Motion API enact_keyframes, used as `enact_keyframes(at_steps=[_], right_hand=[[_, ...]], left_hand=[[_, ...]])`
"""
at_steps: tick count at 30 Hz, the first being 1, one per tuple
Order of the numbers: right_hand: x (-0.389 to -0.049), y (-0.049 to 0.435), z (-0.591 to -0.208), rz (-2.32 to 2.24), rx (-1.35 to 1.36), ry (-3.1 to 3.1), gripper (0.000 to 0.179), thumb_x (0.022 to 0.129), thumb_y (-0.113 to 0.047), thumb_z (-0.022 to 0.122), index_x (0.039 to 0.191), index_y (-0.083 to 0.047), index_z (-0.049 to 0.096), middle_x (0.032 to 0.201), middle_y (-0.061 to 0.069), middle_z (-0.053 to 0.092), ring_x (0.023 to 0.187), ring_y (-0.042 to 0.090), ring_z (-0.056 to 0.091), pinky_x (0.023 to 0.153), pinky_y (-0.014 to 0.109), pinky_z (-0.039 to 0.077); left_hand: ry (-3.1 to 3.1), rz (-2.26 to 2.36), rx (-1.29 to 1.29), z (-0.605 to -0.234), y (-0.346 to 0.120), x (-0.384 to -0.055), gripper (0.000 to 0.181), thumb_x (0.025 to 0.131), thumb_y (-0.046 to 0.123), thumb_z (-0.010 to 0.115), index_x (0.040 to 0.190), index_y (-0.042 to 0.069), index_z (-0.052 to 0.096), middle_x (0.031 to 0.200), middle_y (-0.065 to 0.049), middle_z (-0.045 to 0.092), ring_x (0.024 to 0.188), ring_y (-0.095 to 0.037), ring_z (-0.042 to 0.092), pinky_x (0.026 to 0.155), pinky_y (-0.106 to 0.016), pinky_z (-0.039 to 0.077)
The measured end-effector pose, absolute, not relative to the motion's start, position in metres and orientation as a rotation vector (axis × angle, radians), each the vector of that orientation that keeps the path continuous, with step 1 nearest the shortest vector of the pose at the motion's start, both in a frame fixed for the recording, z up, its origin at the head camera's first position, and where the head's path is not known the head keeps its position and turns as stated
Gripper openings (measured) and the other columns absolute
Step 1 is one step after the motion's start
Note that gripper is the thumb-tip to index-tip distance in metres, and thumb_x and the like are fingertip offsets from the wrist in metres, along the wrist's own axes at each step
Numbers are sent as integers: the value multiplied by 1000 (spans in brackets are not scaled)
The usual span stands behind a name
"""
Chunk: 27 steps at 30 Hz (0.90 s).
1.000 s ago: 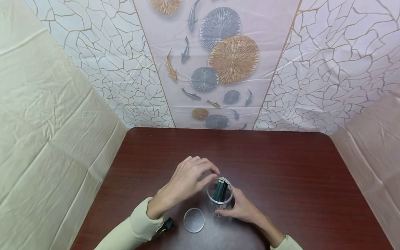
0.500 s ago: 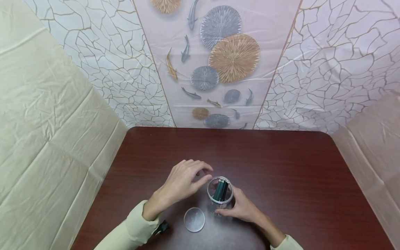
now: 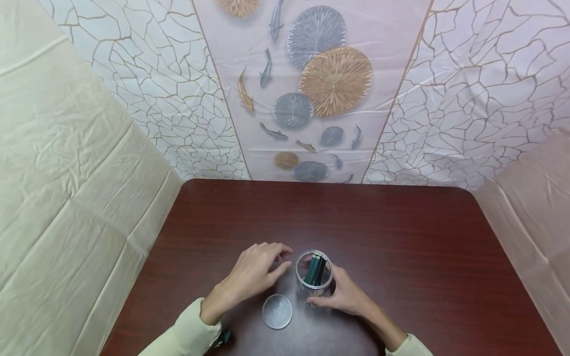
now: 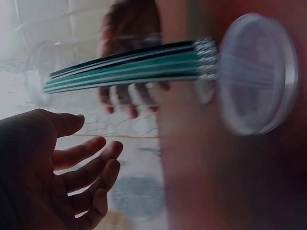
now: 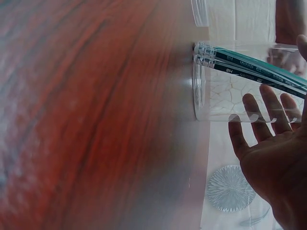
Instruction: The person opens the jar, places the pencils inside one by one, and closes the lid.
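Note:
A clear plastic jar (image 3: 316,287) stands upright on the table, with several green and black pencils (image 3: 315,271) leaning inside it. In the right wrist view, "HB" is printed on a pencil (image 5: 235,71), and the metal-banded ends sit at the jar's base. My right hand (image 3: 347,294) holds the jar from the right, fingers around the far side and thumb at the near side. My left hand (image 3: 253,271) is apart from the jar, to its left, fingers relaxed and holding nothing. A round clear lid (image 3: 277,311) lies flat between my left forearm and the jar.
A small dark object (image 3: 224,337) lies beside the left sleeve, partly hidden by it. The dark red wooden table (image 3: 401,232) reaches back to a patterned cloth backdrop (image 3: 334,79). Pale cloth walls (image 3: 89,222) flank both sides.
My left hand has moved away from the jar's rim, to the left and nearer the body. The right hand and the jar have stayed in place.

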State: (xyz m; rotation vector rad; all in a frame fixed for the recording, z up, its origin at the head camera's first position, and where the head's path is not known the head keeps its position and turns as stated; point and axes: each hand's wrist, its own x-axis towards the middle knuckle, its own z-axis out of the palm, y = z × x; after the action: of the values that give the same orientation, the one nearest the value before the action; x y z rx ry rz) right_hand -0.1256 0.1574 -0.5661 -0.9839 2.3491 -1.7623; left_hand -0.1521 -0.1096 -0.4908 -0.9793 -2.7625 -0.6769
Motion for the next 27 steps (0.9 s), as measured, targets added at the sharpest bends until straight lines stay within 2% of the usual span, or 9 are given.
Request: enact_keyframes(at_steps=[5, 8, 14, 21, 27], right_hand=[[-126, 158, -567, -1759, -1022, 2375, 76, 78, -18, 97, 142, -5, 58, 125, 19, 72, 115, 21, 70, 103, 32, 52], [-125, 158, -567, -1750, -1066, 2415, 77, 76, -16, 97, 141, -5, 58, 121, 17, 73, 113, 15, 69, 100, 31, 54], [-124, 157, -567, -1752, -1071, 2431, 78, 74, -15, 98, 140, -4, 58, 120, 14, 74, 111, 13, 68, 98, 29, 54], [-125, 157, -567, -1748, -1061, 2429, 76, 75, -15, 98, 139, -4, 59, 121, 15, 73, 113, 14, 68, 100, 30, 53], [-124, 158, -567, -1752, -1051, 2414, 76, 75, -15, 98, 139, -3, 59, 122, 16, 73, 114, 14, 68, 100, 30, 53]], left_hand=[[-2851, -592, -1026, -515, -111, -136, 31, 96, 39, 78, 120, 20, 74, 112, 6, 74, 99, -15, 69, 83, -40, 57], [-2912, -562, -1050, -525, -112, -126, 41, 91, 49, 81, 121, 21, 74, 115, 6, 72, 101, -17, 69, 83, -41, 57], [-3026, -525, -1047, -538, -116, -107, 61, 78, 65, 85, 124, 27, 71, 119, 9, 66, 103, -18, 66, 83, -40, 56], [-3013, -470, -1078, -547, -120, -94, 70, 70, 66, 91, 126, 29, 70, 118, 12, 60, 103, -13, 61, 83, -37, 54], [-2974, -419, -1126, -549, -120, -88, 80, 63, 60, 97, 130, 28, 67, 120, 10, 55, 105, -11, 56, 85, -35, 52]])
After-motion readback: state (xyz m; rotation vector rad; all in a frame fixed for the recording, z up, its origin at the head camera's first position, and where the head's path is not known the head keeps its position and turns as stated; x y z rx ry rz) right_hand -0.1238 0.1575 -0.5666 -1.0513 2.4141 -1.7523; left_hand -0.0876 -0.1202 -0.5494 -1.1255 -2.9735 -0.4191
